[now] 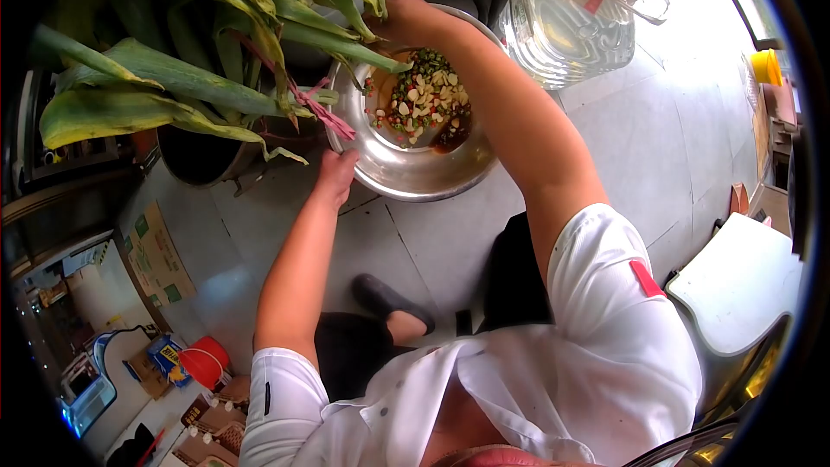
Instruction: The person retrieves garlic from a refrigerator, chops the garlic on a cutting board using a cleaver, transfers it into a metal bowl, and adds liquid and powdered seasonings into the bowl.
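A wide metal bowl (pixel 424 177) holds chopped green and red pieces, pale slices (pixel 424 99) and a dark brown liquid. My left hand (pixel 337 175) grips the bowl's rim at the near left, its fingers closed round the edge. At the far side of the bowl, my right hand (pixel 405 24) is near the rim, partly behind long green leaves (pixel 173 78); its fingertips are hidden. A pink tie (pixel 324 108) hangs from the leaves over the bowl's left edge.
To the right of the bowl stands a large clear plastic jug (pixel 571 26) with an orange cap. A dark pot (pixel 203 156) is under the leaves. Flattened cardboard (pixel 158 255) lies on the grey tiled floor, and a white-topped stool (pixel 739 285) stands at the right.
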### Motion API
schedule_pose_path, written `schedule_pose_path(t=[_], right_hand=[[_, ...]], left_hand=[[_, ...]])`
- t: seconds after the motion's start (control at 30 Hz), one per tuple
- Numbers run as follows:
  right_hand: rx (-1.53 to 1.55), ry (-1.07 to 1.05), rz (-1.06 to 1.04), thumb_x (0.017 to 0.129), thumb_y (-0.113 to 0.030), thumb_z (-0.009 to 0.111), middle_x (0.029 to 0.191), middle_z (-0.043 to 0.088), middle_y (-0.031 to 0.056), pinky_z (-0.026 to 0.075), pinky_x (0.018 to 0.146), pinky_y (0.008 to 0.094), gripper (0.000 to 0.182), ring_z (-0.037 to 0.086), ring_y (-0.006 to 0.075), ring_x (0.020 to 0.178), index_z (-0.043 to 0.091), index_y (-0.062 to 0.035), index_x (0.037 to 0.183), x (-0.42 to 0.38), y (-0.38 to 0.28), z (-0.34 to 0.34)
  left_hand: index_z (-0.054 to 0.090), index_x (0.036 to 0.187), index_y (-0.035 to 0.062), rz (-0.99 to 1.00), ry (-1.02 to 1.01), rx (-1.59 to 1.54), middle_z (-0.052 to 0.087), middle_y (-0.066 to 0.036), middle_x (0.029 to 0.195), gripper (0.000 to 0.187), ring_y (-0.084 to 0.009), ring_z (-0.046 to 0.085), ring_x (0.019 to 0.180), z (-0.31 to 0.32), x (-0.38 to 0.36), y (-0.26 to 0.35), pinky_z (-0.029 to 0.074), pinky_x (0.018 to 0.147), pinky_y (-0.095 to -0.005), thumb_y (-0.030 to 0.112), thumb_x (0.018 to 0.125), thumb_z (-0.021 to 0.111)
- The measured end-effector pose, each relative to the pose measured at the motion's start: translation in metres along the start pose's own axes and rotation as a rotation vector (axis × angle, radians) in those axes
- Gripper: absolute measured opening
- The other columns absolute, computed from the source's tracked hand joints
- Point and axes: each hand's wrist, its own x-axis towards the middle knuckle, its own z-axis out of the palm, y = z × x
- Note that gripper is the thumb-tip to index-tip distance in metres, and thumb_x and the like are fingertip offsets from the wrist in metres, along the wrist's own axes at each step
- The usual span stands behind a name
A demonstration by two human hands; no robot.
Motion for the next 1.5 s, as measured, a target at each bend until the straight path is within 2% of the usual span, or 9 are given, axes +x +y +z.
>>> schedule_pose_path(t=[0.1, 0.2, 0.3, 1.03, 1.13, 1.23, 1.33, 1.43, 1.5], right_hand=[[0.002, 0.010, -0.015, 0.095, -0.033, 0.076, 0.111, 0.078, 0.0139, 0.056, 0.090, 0.0430, 0.032, 0.073, 0.0345, 0.100, 0.077, -0.0141, 0.120, 0.000, 0.003, 0.001], [-0.013, 0.019, -0.036, 0.095, -0.033, 0.076, 0.111, 0.077, 0.0141, 0.056, 0.090, 0.0430, 0.032, 0.073, 0.0344, 0.100, 0.076, -0.0142, 0.121, 0.002, 0.003, 0.003], [-0.013, 0.019, -0.043, 0.095, -0.034, 0.076, 0.112, 0.077, 0.0141, 0.056, 0.090, 0.0429, 0.032, 0.073, 0.0341, 0.101, 0.076, -0.0142, 0.121, 0.002, 0.003, 0.003], [-0.020, -0.011, 0.016, 0.093, -0.031, 0.078, 0.110, 0.078, 0.0137, 0.057, 0.090, 0.0423, 0.032, 0.073, 0.0342, 0.099, 0.077, -0.0136, 0.120, -0.004, -0.015, -0.008], [0.001, 0.044, -0.067, 0.104, -0.037, 0.061, 0.096, 0.075, 0.0220, 0.057, 0.081, 0.0461, 0.036, 0.072, 0.0402, 0.087, 0.073, -0.0048, 0.113, -0.006, -0.012, -0.006], [-0.005, 0.027, -0.042, 0.105, -0.037, 0.061, 0.098, 0.076, 0.0204, 0.056, 0.082, 0.0448, 0.036, 0.073, 0.0380, 0.087, 0.073, -0.0050, 0.115, -0.004, -0.011, -0.005], [0.094, -0.041, 0.042, 0.096, -0.025, 0.076, 0.116, 0.078, 0.0118, 0.056, 0.095, 0.0420, 0.030, 0.074, 0.0313, 0.105, 0.076, -0.0120, 0.123, -0.003, -0.013, -0.008], [0.133, -0.050, -0.001, 0.104, -0.034, 0.065, 0.093, 0.076, 0.0133, 0.054, 0.078, 0.0384, 0.034, 0.068, 0.0221, 0.078, 0.072, -0.0050, 0.121, -0.007, -0.014, -0.011], [0.506, -0.169, 0.173, 0.104, -0.031, 0.066, 0.087, 0.072, 0.0089, 0.052, 0.072, 0.0342, 0.032, 0.063, 0.0167, 0.073, 0.071, -0.0043, 0.120, -0.012, -0.016, -0.013]], left_hand=[[0.068, 0.109, -0.0041, 0.005, 0.029, -0.019, 0.067, -0.004, 0.100, 0.027, -0.0146, 0.062, 0.088, 0.006, -0.005, 0.005, 0.050, 0.079, -0.0308, 0.004, 0.085, 0.061], [0.067, 0.125, -0.0037, 0.009, -0.003, -0.009, 0.071, -0.009, 0.113, 0.039, -0.0188, 0.069, 0.099, -0.001, 0.001, -0.002, 0.054, 0.088, -0.0347, 0.002, 0.087, 0.063], [0.065, 0.127, -0.0031, -0.029, -0.004, 0.014, 0.071, -0.009, 0.113, 0.041, -0.0190, 0.069, 0.099, -0.005, 0.002, -0.003, 0.054, 0.089, -0.0346, 0.002, 0.087, 0.062], [0.066, 0.126, -0.0053, 0.032, 0.019, -0.039, 0.071, -0.011, 0.118, 0.041, -0.0217, 0.069, 0.106, 0.001, -0.006, 0.007, 0.052, 0.095, -0.0350, 0.003, 0.086, 0.065], [0.065, 0.126, -0.0048, 0.034, 0.027, -0.027, 0.071, -0.011, 0.118, 0.042, -0.0214, 0.068, 0.106, 0.001, -0.009, 0.011, 0.052, 0.095, -0.0350, 0.003, 0.086, 0.065], [0.065, 0.128, -0.0044, 0.044, 0.030, -0.036, 0.071, -0.010, 0.118, 0.043, -0.0214, 0.068, 0.106, 0.005, -0.013, 0.016, 0.052, 0.095, -0.0348, 0.003, 0.085, 0.065], [0.064, 0.129, -0.0043, 0.028, 0.018, -0.038, 0.070, -0.010, 0.119, 0.045, -0.0215, 0.068, 0.106, 0.005, -0.017, 0.020, 0.052, 0.096, -0.0346, 0.003, 0.085, 0.065], [0.065, 0.128, -0.0050, 0.038, 0.028, -0.029, 0.070, -0.011, 0.118, 0.044, -0.0219, 0.068, 0.106, 0.005, -0.018, 0.022, 0.051, 0.097, -0.0344, 0.003, 0.085, 0.063], [0.066, 0.124, -0.0062, 0.060, 0.042, -0.014, 0.071, -0.012, 0.117, 0.041, -0.0227, 0.067, 0.107, 0.007, -0.019, 0.021, 0.051, 0.097, -0.0344, 0.005, 0.085, 0.060]])
